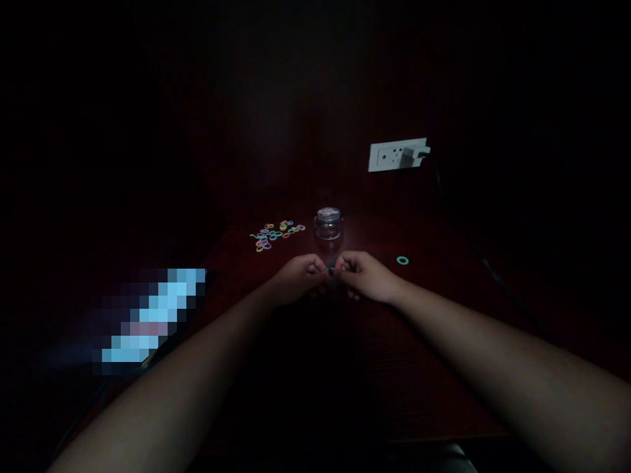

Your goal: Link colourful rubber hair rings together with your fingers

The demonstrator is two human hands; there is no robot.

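Note:
My left hand (304,276) and my right hand (362,272) meet over the dark red table, fingertips pinched close together. Between them a small greenish elastic hair tie (332,269) is gripped from both sides, mostly hidden by the fingers. Just beyond stands a clear jar (328,230) with its lid (328,213) on top. To the jar's left lies a loose pile of colourful hair ties (273,234). A single green hair tie (403,261) lies apart, right of my right hand.
A lit screen (158,322), blurred into blocks, is at the left beside my forearm. On the back wall is a white socket panel (389,156) with a plugged-in adapter (417,155). A dark cable (493,270) runs along the right. Much of the scene is dark.

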